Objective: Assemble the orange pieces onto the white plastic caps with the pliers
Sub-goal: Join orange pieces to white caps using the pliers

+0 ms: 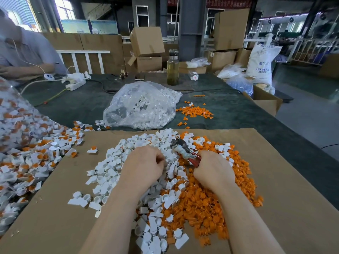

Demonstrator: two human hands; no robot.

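On the cardboard, near centre: white caps (117, 173) lie heaped on the left, orange pieces (205, 204) heaped on the right, the two piles touching and mixing in the middle.
Caps, handling: I judge them light, stiff, smooth plastic; they would slide off one another, so I'd pinch one by its flat tab.
Orange pieces, handling: small, light and rigid by the look; easy to drop, best taken between fingertips.
Pliers (185, 151): red handles near, metal head pointing far-left over the caps; I'd hold them by the handles.
Right hand (214, 171): fingers curled round the pliers' handles; how far the pliers' head is open I cannot tell.
Left hand (145, 164): fingers curled down into the white heap; whether it pinches a cap I cannot tell.
Cardboard (286, 208): bare on the right.
Far side: clear bag (143, 105) of white parts.
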